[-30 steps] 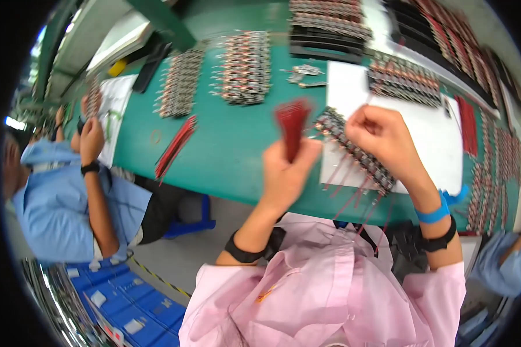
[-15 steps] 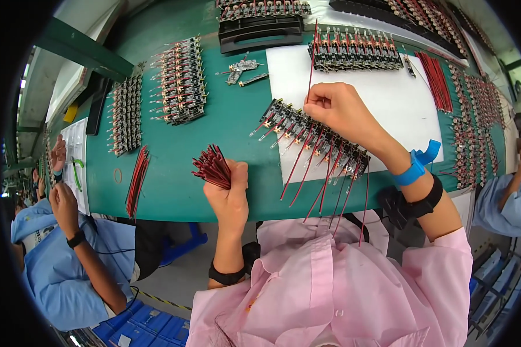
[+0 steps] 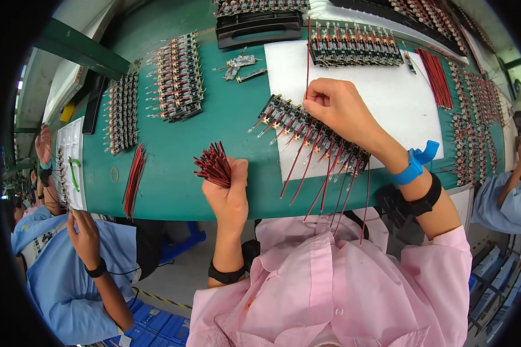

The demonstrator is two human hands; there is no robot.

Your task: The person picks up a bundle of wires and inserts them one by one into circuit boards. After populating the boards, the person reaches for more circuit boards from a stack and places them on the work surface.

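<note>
A thick bundle of dark red and black wires (image 3: 213, 165) is gripped in my left hand (image 3: 228, 191), just above the table's near edge. My right hand (image 3: 337, 110) pinches a single red-black wire (image 3: 308, 52), which stands upright from the fingers. Below those fingers lies a slanted row of small circuit boards (image 3: 312, 132) with clear bulbs, partly on a white foam sheet (image 3: 411, 110). Several long wires hang from this row toward me, some past the table edge. Where the pinched wire's lower end meets the boards is hidden by my fingers.
More board rows (image 3: 176, 78) stand at the left, and another row (image 3: 356, 46) on the foam's far side. Loose boards (image 3: 240, 66) lie between. Wire bundles rest at the left (image 3: 134, 180) and right (image 3: 433, 78). A co-worker's hand (image 3: 85, 237) is at the left.
My hands keep nearly the same places and grips; the right has shifted very slightly. The co-worker at the left has lowered one hand toward the table edge.
</note>
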